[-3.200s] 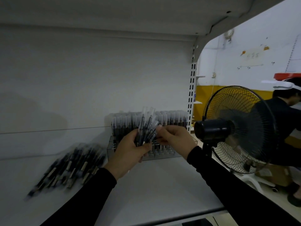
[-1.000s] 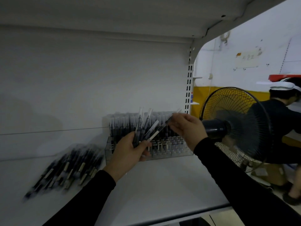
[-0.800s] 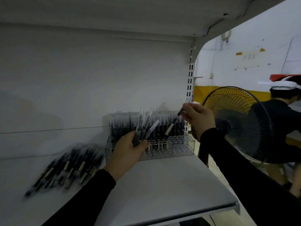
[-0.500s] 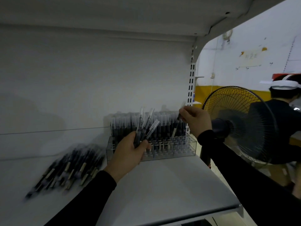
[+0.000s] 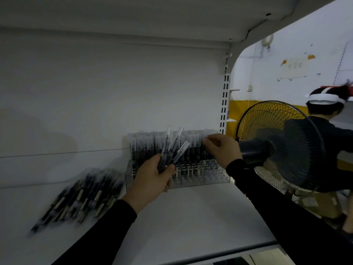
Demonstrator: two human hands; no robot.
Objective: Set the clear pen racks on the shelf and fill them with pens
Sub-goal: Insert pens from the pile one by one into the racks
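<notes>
Clear pen rack stands upright on the shelf, packed with capped pens

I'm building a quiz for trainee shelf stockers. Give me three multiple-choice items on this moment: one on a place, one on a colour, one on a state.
1. Where does the loose pile of pens lie?
A. On the shelf, left of the clear rack
B. On the floor under the fan
C. On top of the rack

2. What colour are the person's sleeves?
A. White
B. Black
C. Yellow

3. What is the left hand doing?
A. Resting flat on the shelf
B. Hanging with nothing in it
C. Gripping a bunch of pens

Answers:
1. A: the loose pile of pens lies on the shelf, left of the clear rack.
2. B: both sleeves are black.
3. C: the left hand is curled round a bunch of pens that fan upward, while the right hand reaches to the pens standing in the rack.
</notes>
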